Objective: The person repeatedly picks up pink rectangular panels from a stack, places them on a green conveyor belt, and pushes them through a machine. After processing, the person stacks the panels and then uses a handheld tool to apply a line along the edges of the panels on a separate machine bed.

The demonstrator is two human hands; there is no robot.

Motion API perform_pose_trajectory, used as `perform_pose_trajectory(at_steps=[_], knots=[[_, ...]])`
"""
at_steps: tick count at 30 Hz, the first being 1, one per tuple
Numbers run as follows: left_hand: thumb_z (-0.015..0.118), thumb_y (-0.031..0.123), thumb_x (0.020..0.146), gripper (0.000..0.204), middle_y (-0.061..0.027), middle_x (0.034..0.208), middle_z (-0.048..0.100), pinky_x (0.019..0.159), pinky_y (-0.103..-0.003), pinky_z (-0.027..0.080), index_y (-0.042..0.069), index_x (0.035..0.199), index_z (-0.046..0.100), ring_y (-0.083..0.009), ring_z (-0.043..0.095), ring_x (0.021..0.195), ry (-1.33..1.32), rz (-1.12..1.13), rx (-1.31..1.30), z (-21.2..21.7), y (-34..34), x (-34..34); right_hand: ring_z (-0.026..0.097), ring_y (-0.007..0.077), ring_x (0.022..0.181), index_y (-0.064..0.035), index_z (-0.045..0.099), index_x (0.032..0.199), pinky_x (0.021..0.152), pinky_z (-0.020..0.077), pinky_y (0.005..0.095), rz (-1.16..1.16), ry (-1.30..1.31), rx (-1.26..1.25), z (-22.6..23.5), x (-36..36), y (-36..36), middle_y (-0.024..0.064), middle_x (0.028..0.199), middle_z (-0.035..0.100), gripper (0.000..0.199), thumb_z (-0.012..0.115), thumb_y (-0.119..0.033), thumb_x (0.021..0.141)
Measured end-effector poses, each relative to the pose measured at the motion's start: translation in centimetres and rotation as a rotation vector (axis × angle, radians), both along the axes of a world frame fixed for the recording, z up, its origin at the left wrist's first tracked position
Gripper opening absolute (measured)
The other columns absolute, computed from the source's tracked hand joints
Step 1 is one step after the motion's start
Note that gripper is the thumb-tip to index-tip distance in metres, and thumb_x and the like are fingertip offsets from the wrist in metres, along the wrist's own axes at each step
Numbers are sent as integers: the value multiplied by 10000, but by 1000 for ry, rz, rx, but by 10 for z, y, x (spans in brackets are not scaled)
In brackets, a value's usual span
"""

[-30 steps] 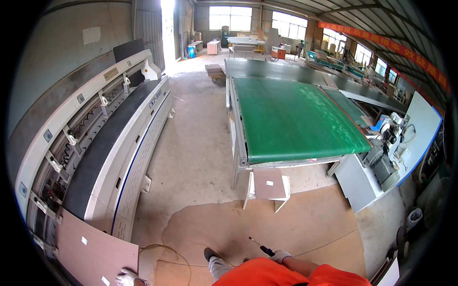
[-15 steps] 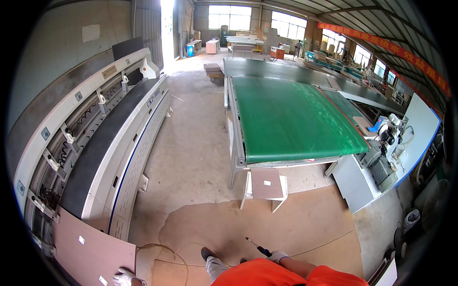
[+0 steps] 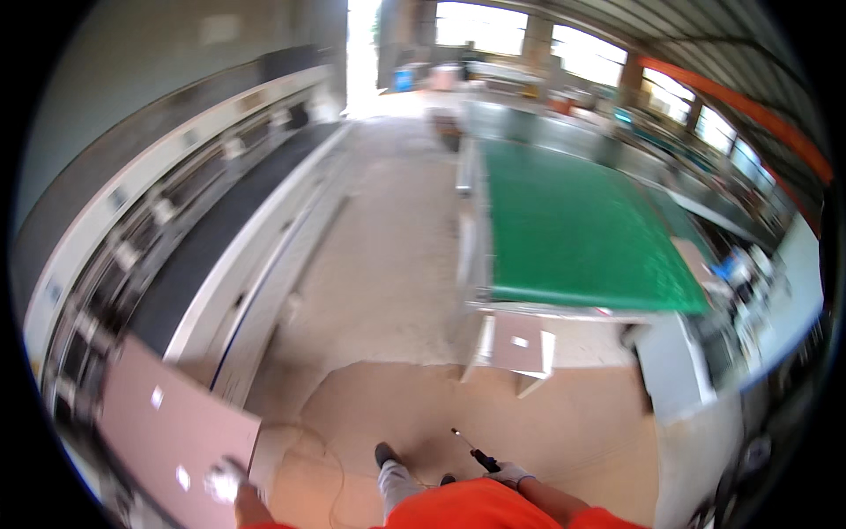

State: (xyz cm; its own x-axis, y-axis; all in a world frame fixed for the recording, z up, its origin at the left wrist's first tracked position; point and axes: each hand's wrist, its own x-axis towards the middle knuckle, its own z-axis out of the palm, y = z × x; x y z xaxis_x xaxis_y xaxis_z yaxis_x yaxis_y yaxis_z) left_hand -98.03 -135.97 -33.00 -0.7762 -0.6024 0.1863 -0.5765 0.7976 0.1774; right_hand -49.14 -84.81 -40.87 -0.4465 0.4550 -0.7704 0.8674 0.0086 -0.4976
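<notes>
My left hand (image 3: pixel 226 481), in a white glove, is over the near right part of a brownish flat board (image 3: pixel 167 423) with two white labels. Motion smears its fingers, and I cannot tell whether it touches the board. My gloved right hand (image 3: pixel 509 474) is closed around the handle of a slim black tool with a long thin tip (image 3: pixel 480 458), held low in front of my body. The tip points forward and left, above the brown floor covering. The board lies at the near end of the long white machine (image 3: pixel 256 273) on my left.
A green conveyor belt (image 3: pixel 582 229) stands ahead on the right. Before it, a smaller brown panel (image 3: pixel 518 342) rests on a low white stand (image 3: pixel 481 349). A thin hose (image 3: pixel 339 480) curls over the brown floor sheet (image 3: pixel 397 401). Machinery (image 3: pixel 749 291) stands at far right.
The view has swung, so the surroundings sit further right and look blurred. My left hand has moved forward over the board. My right hand keeps the black tool in much the same place.
</notes>
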Motion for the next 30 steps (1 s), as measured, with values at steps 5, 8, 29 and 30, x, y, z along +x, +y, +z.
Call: perform_pose_trajectory(at_steps=[5, 8, 29, 30], knots=[[635, 530, 888, 493, -206, 1207, 708, 1115, -503, 398, 62, 943, 777, -383, 561, 1278, 55, -78, 4, 50, 32, 3, 714, 203, 927, -65, 742, 1283, 870, 557, 330, 65, 110, -229, 81, -86, -27, 105, 1054, 774, 566, 837, -428, 860], [637, 493, 916, 666, -222, 1521, 539, 1273, -489, 240, -14, 1348, 649, -372, 366, 1506, 70, 43, 105, 23, 20, 1, 659, 138, 881, -18, 748, 1265, 822, 547, 294, 367, 94, -228, 130, -133, -44, 81, 992, 747, 572, 851, -403, 855], [601, 470, 945, 727, -234, 1605, 467, 1304, -488, 213, -53, 1449, 567, -395, 342, 1543, 77, 49, 106, -6, 21, -10, 683, 174, 753, -19, 794, 1018, 711, 536, 356, 523, 166, -98, 184, -176, -88, 66, 811, 742, 506, 823, -501, 869], [589, 474, 951, 737, -231, 1627, 447, 1314, -482, 187, -47, 1471, 553, -388, 319, 1561, 47, 50, 127, -1, 23, -9, 680, 170, 741, -17, 792, 1001, 696, 533, 350, 479, 189, -152, 188, -178, -90, 66, 808, 741, 498, 822, -497, 871]])
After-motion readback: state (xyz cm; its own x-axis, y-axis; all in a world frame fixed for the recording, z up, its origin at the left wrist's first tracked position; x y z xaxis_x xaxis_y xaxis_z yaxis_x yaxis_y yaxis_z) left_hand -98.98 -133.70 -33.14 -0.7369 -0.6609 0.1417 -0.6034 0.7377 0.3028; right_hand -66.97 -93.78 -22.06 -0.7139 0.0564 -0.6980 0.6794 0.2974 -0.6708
